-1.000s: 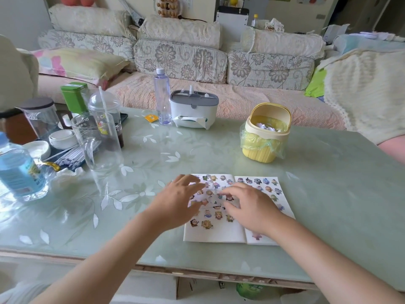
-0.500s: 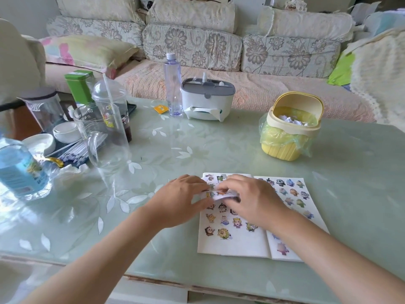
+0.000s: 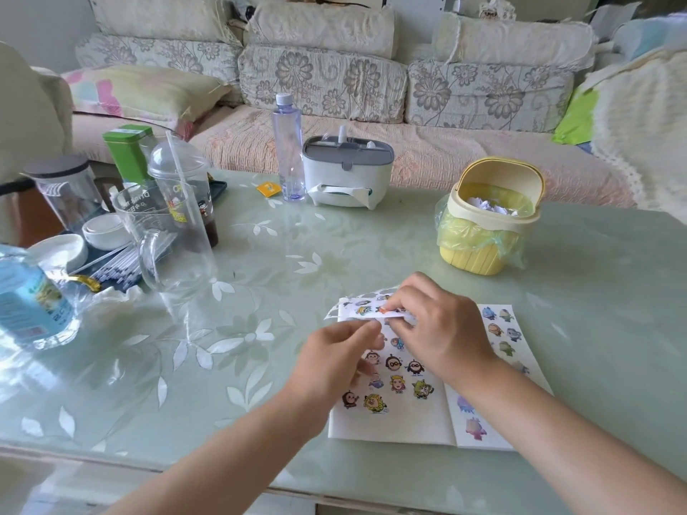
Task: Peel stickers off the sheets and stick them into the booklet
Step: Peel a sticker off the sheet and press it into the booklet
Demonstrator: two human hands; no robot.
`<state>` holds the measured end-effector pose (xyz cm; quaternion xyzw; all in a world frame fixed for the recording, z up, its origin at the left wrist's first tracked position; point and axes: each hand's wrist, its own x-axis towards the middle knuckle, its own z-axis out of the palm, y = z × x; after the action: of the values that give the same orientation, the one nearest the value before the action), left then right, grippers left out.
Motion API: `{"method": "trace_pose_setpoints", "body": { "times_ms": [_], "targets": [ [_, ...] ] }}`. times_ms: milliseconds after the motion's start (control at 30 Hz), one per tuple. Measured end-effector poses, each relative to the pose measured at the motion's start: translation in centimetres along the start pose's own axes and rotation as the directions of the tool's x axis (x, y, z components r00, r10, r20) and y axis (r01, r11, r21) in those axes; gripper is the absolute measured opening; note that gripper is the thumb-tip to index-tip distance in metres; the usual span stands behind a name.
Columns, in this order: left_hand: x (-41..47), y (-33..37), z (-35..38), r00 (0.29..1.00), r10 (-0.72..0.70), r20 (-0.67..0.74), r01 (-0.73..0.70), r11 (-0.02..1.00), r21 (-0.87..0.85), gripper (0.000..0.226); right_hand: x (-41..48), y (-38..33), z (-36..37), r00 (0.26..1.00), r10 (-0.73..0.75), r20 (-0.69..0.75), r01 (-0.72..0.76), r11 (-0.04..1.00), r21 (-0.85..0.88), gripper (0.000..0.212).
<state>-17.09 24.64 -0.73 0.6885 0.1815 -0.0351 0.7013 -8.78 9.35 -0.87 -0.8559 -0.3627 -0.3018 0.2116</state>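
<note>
1. We see the left hand (image 3: 334,362) pinching the near edge of a sticker sheet (image 3: 362,310), thumb and forefinger closed on it.
2. The right hand (image 3: 442,328) grasps the same sheet at its three o'clock end, fingers curled over the top. We cannot tell whether they also hold a single sticker.
3. The sheet is bent and lifted just above the far part of the booklet's left page.
4. The booklet (image 3: 390,425) lies open and flat on the green table (image 3: 260,291), close to the table's six o'clock edge. Both pages carry cartoon stickers, and the right forearm crosses the right page.
5. From the booklet, a yellow bin (image 3: 472,260) stands at one o'clock, lined with a bag and holding crumpled paper.
6. At eleven o'clock sits a white tissue box (image 3: 347,180), with a clear bottle (image 3: 288,143) just beside it at its nine o'clock.
7. Around ten o'clock, well apart from the booklet, we find a glass jug (image 3: 174,254), a domed cup (image 3: 178,172) with a straw and a green tin (image 3: 126,154). A blue-labelled bottle (image 3: 26,302) stands at nine o'clock.
</note>
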Motion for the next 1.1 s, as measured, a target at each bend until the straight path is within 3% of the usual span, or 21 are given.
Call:
{"method": "trace_pose_setpoints", "body": {
  "times_ms": [67,200,333,400,600,867,967,1100],
  "targets": [
    [0.4,0.1,-0.1,0.999,-0.03,-0.024,0.027,0.992,-0.127,0.019,-0.1,-0.3,-0.1,0.999,-0.052,-0.017,0.052,0.999,0.002,0.018],
    [0.8,0.3,-0.3,0.997,-0.075,0.008,0.075,0.976,-0.204,0.02,-0.2,-0.6,-0.5,0.997,-0.071,-0.001,0.071,0.997,0.034,0.012],
    [1.1,0.2,-0.4,0.998,-0.063,-0.003,0.06,0.974,-0.217,0.026,-0.1,-1.1,-1.1,0.988,0.061,0.145,-0.085,0.983,0.163,0.02],
    [1.3,0.4,-0.5,0.999,-0.007,-0.039,0.0,0.987,-0.162,0.024,0.1,-1.1,-1.3,0.965,0.155,0.212,-0.208,0.945,0.254,0.025],
    [1.7,1.8,-0.5,0.976,0.212,-0.049,-0.21,0.976,0.052,0.021,1.4,-1.0,-1.4,0.919,0.288,0.27,-0.377,0.843,0.382,0.008],
    [3.5,4.6,-0.8,0.904,0.427,0.006,-0.399,0.841,0.364,0.023,3.6,0.0,-2.7,0.864,0.372,0.339,-0.5,0.709,0.497,0.005],
    [3.8,5.1,-0.4,0.887,0.461,0.032,-0.422,0.78,0.461,0.022,3.6,0.5,-3.1,0.869,0.38,0.317,-0.492,0.731,0.473,0.005],
    [3.7,5.3,0.3,0.871,0.486,0.075,-0.451,0.727,0.518,0.021,3.1,0.8,-3.4,0.904,0.337,0.262,-0.41,0.859,0.308,0.008]
  ]
}}
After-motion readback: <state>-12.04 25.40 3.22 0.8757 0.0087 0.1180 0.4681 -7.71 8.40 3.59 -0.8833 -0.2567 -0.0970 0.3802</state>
